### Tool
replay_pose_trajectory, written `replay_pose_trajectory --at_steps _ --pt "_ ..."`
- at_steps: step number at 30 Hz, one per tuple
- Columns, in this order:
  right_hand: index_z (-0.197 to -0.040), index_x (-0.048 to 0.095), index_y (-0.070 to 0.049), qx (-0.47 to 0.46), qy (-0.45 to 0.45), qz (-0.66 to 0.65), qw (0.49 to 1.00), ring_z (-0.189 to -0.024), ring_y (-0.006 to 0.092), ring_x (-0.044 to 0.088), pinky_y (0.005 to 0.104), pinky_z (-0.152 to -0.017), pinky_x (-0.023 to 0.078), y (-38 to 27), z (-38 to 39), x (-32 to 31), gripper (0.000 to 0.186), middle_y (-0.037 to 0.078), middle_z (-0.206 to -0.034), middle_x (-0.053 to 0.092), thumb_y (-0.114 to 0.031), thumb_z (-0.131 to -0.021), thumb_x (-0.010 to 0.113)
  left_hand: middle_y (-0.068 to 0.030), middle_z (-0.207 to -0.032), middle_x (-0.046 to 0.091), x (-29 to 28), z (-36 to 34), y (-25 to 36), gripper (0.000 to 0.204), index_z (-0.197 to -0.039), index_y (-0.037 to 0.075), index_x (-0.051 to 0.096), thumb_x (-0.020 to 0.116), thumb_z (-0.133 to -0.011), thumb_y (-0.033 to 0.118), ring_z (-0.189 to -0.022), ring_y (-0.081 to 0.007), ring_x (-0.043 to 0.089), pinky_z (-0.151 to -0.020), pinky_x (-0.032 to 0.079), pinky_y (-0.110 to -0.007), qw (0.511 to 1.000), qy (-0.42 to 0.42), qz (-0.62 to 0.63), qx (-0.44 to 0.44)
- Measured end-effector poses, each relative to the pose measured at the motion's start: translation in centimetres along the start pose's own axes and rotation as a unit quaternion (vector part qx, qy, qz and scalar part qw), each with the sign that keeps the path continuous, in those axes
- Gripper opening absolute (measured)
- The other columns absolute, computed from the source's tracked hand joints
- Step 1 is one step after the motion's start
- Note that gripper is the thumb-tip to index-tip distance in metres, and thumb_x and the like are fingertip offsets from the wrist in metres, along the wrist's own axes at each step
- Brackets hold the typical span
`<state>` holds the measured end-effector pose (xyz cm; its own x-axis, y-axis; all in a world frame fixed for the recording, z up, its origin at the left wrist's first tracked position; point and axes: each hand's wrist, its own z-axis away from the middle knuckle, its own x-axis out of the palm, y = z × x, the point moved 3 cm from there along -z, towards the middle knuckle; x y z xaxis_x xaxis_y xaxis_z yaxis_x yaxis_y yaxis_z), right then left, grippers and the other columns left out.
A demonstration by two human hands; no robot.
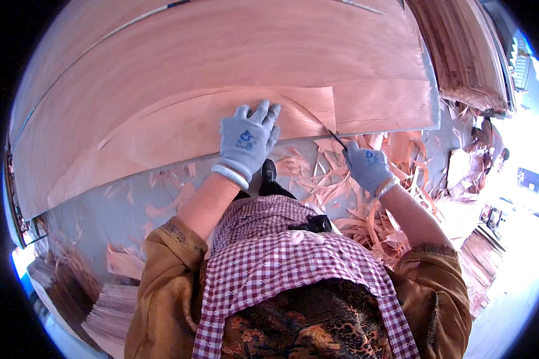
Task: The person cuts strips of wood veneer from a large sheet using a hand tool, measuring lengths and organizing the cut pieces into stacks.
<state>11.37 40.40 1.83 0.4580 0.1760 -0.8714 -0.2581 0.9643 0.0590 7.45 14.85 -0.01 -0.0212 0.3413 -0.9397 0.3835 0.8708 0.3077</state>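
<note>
A wide pinkish wood veneer sheet (233, 48) lies before me, with a narrower veneer piece (302, 113) along its near edge. My left hand (250, 134), in a pale blue-grey glove, rests on this piece with fingers apart. My right hand (363, 163), gloved alike, grips a thin dark knife (336, 136) below the sheet's edge, right of my left hand. The blade's tip meets the veneer near a curved line across the piece. I cannot make out how much of the handle is inside my fist.
Tall veneer stacks (461, 54) stand at the upper right, more stacks (111, 314) at the lower left. Torn veneer strips (377, 227) are heaped on the grey floor (108, 227) below the sheet. My shoe (268, 172) shows under the edge.
</note>
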Motion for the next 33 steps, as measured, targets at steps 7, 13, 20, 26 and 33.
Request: replay_pose_trajectory --at_steps 7,13,20,26,33 --pt "-0.092 0.048 -0.005 -0.045 -0.106 0.042 0.993 -0.072 0.0301 0.067 0.0392 -0.059 0.051 3.4 3.5 0.2 0.021 0.015 -0.072 0.065 -0.025 -0.090 0.048 -0.0010 -0.115 0.057 0.0 0.1 0.0 0.041 -0.118 0.017 0.060 0.060 -0.079 0.031 -0.089 -0.0243 0.053 -0.069 0.046 -0.039 0.999 0.027 -0.016 0.015" --pt "-0.104 0.058 -0.005 -0.060 0.166 -0.404 0.897 -0.082 0.0326 0.062 0.0384 -0.072 0.049 5.3 -3.1 -3.3 0.021 0.017 -0.085 0.061 -0.009 -0.083 0.058 -0.0001 -0.114 0.056 -0.1 0.3 0.0 0.040 -0.117 0.018 0.059 0.059 -0.080 0.031 -0.089 -0.0245 0.053 -0.068 0.045 -0.040 0.998 0.054 -0.026 0.023" --pt "-0.102 0.060 -0.008 -0.031 0.144 -0.259 0.955 -0.090 0.0359 0.058 0.0406 -0.078 0.046 0.7 -11.2 -6.5 0.028 0.018 -0.097 0.056 -0.021 -0.078 0.064 0.0010 -0.114 0.054 0.6 0.6 -0.3 0.041 -0.119 0.020 0.057 0.059 -0.080 0.033 -0.089 -0.0235 0.053 -0.068 0.044 -0.040 0.999 0.042 -0.024 0.014" --pt "-0.103 0.059 -0.010 -0.103 0.153 -0.201 0.962 -0.094 0.0351 0.056 0.0399 -0.079 0.047 1.5 -12.5 -7.3 0.037 0.016 -0.104 0.054 -0.032 -0.075 0.069 0.0017 -0.116 0.054 0.8 0.8 -0.4 0.041 -0.119 0.021 0.058 0.059 -0.080 0.034 -0.090 -0.0227 0.053 -0.066 0.043 -0.041 0.998 0.045 -0.037 0.005" --pt "-0.092 0.061 -0.007 -0.134 0.145 -0.203 0.959 -0.090 0.0358 0.057 0.0407 -0.075 0.047 0.2 -11.1 -5.8 0.030 0.017 -0.092 0.057 -0.030 -0.074 0.068 0.0017 -0.118 0.055 0.3 0.8 -0.2 0.041 -0.119 0.022 0.058 0.060 -0.079 0.035 -0.090 -0.0234 0.053 -0.066 0.043 -0.041 0.998 0.036 -0.043 -0.003"
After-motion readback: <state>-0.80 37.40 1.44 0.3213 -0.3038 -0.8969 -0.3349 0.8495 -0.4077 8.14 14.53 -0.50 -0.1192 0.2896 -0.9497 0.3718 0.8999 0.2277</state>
